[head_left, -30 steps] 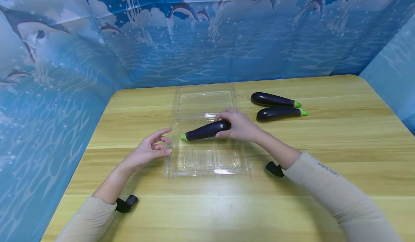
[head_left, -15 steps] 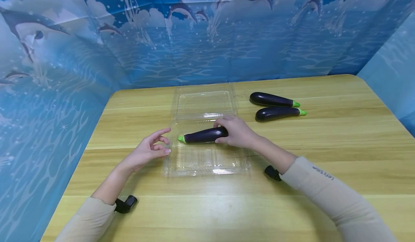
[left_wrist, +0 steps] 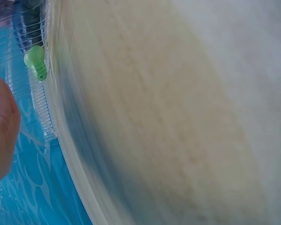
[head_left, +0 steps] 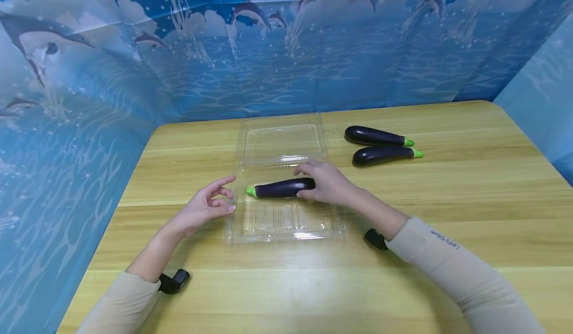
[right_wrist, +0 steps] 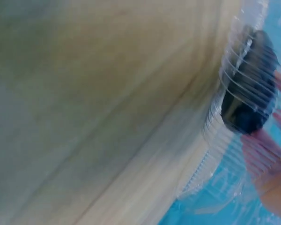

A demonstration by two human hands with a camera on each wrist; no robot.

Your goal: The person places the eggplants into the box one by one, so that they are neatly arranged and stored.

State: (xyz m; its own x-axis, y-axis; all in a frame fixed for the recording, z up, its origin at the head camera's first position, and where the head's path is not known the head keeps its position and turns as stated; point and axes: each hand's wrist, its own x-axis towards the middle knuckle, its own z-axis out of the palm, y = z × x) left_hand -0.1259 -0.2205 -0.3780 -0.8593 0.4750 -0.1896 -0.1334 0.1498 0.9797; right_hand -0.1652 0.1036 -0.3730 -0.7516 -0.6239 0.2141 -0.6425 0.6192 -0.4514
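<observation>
A dark purple eggplant (head_left: 283,188) with a green stem end lies in the base of a clear plastic clamshell box (head_left: 268,224), stem to the left. My right hand (head_left: 329,182) is at its rounded right end, thumb on the near side. The fingers stand spread and arched over the far side, with a gap between fingertips and skin. Through the clear wall, the right wrist view shows the eggplant (right_wrist: 250,89) beside the fingers. My left hand (head_left: 208,205) is at the box's left rim, fingers loosely bent, holding nothing.
Two more eggplants, a far one (head_left: 376,136) and a nearer one (head_left: 385,155), lie side by side right of the box. The box's lid (head_left: 282,137) lies folded back toward the blue curtain (head_left: 277,85) behind the wooden table (head_left: 286,289).
The eggplant has come down into the box base and levelled out, my right hand lowering with it. Since then the right fingers have spread away from it. The left hand has stayed put.
</observation>
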